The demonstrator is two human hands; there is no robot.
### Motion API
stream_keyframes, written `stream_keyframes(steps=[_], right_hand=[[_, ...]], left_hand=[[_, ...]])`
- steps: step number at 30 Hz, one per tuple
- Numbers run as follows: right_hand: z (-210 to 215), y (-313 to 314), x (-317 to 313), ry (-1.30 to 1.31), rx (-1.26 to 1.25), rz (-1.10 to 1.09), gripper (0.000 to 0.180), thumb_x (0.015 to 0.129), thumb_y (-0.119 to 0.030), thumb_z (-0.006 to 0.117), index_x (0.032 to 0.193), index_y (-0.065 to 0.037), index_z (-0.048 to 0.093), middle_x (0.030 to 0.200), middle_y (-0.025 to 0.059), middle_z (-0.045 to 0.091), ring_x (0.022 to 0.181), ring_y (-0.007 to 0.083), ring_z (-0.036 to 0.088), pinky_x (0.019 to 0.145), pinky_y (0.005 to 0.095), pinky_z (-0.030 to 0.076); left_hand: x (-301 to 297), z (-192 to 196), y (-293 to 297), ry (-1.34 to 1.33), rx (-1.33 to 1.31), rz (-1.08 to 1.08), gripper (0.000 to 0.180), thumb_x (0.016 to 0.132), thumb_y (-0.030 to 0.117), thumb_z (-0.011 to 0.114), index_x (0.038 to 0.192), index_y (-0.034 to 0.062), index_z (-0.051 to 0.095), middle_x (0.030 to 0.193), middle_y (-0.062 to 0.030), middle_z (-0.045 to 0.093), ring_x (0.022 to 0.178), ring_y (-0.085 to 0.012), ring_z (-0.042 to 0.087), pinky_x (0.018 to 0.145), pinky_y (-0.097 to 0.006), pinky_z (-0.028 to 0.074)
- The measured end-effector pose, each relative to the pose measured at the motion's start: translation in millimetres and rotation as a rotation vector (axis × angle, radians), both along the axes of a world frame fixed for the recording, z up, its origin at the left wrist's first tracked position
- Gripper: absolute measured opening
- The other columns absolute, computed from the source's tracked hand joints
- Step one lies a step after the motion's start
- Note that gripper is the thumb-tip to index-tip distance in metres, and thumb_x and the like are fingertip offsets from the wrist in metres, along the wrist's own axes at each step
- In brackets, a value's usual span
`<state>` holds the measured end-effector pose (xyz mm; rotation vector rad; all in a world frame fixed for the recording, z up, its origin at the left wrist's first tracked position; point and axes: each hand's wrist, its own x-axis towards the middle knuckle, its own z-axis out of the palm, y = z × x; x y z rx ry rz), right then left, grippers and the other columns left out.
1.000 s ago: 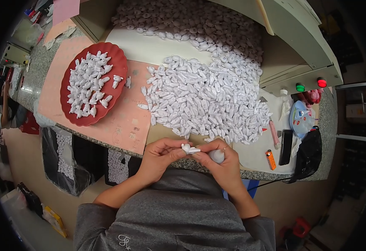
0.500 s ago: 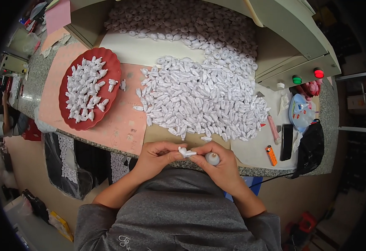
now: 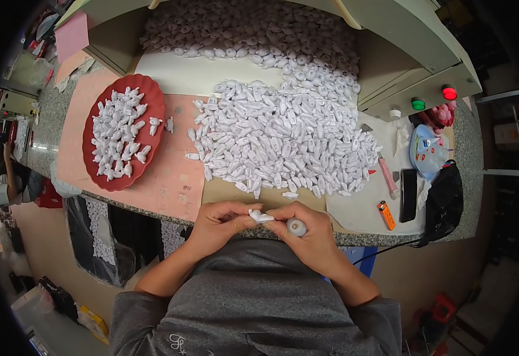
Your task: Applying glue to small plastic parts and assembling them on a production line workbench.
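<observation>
My left hand (image 3: 221, 225) is closed, pinching one end of a small white figurine (image 3: 260, 217) between thumb and fingertips. The other end of it is pinched by my right hand (image 3: 313, 237). Tucked in the right hand's curled fingers is a small whitish bottle (image 3: 297, 227), its tip facing up. Just beyond my hands spreads a heap of small, long white pieces (image 3: 277, 136). To the left, a red scalloped plate (image 3: 158, 107) carries several white figurines with stubby limbs. One more white figurine (image 3: 169, 124) lies beside its rim.
A pile of rounder white pieces (image 3: 247, 29) fills the back of a grey housing with a green button (image 3: 418, 104) and red light (image 3: 448, 92). At right lie an orange lighter (image 3: 386, 215), a black phone (image 3: 408, 196), a blue dish (image 3: 428, 153) and a black bag (image 3: 444, 202).
The bottle in my right hand has tipped so that its tip points more upward. Both hands still pinch the figurine, and the whole view has shifted slightly.
</observation>
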<state>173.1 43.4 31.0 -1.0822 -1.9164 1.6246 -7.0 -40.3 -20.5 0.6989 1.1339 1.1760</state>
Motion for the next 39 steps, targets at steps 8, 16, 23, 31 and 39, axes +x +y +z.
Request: stream_keyframes(steps=[8,16,23,31,39], right_hand=[[-8,-4,0,0.011,0.247,0.011,0.013,0.077,-0.007,0.069,0.088,-0.003,0.063,0.079,0.0075,0.064,0.067,0.0124,0.061,0.059,0.0247,0.047],[-13,-5,0,0.077,0.295,0.018,0.019,0.074,-0.004,0.07,0.091,-0.005,0.061,0.081,0.0088,0.063,0.068,0.0195,0.062,0.059,0.0294,0.049],[-10,0,-3,0.181,0.187,-0.004,0.028,0.074,0.0,0.068,0.101,-0.002,0.06,0.092,0.0099,0.064,0.081,0.0161,0.062,0.073,0.0264,0.049],[-21,15,29,0.29,0.012,-0.21,0.028,0.08,0.002,0.057,0.107,0.005,0.053,0.092,0.0121,0.063,0.081,0.0132,0.06,0.074,0.0263,0.049],[-12,10,41,0.259,0.069,-0.202,0.028,0.082,-0.001,0.055,0.109,0.002,0.049,0.085,0.0084,0.061,0.074,0.0096,0.055,0.065,0.0223,0.045]], left_hand=[[1,-7,-2,0.048,0.028,0.002,0.025,0.082,0.003,0.062,0.107,-0.0028,0.06,0.1,-0.0089,0.065,0.086,-0.0083,0.059,0.076,-0.022,0.048],[-2,0,3,0.114,0.079,-0.01,0.027,0.081,0.002,0.062,0.108,-0.003,0.06,0.099,-0.0107,0.065,0.088,-0.0118,0.06,0.078,-0.023,0.048],[-35,22,1,0.404,0.237,0.159,0.024,0.076,-0.004,0.061,0.1,-0.0024,0.06,0.097,-0.0122,0.062,0.084,-0.0144,0.059,0.073,-0.023,0.047],[-122,49,43,1.54,0.398,0.592,0.031,0.081,0.004,0.06,0.112,0.003,0.058,0.111,-0.0095,0.057,0.101,-0.0195,0.053,0.084,-0.029,0.043],[-77,15,219,1.277,0.499,0.065,0.025,0.076,0.012,0.066,0.1,0.0071,0.064,0.082,-0.0078,0.058,0.078,-0.0203,0.054,0.069,-0.03,0.044]])
